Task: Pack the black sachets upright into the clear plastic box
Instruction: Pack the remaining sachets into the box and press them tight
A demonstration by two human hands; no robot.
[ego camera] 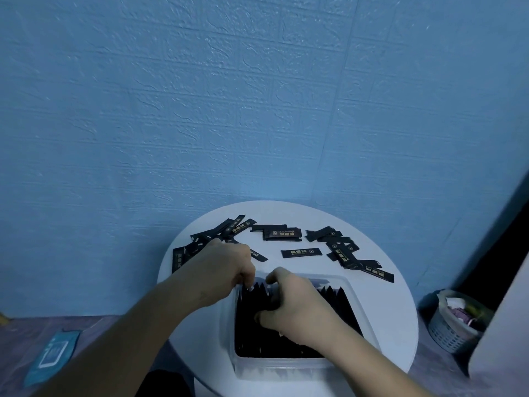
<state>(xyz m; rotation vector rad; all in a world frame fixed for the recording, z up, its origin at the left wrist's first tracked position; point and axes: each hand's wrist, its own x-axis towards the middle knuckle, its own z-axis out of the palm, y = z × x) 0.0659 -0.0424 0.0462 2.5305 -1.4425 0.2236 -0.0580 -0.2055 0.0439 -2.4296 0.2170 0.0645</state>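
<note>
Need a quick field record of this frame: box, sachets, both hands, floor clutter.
box: clear plastic box on white round table, near edge
packed: upright sachets fill most of it
loose: loose sachets flat on table beyond box
left: left hand at box's far-left corner, fingers curled, grip unclear
right: right hand inside box, curled round upright sachets
floor: basket right, blue packet left

Dim, cool blue light fills the room; the white bench (396, 310) is brightest. The left hand (229, 267) and right hand (294, 305) look slightly soft. Edges bend, and the right side smears.
</note>
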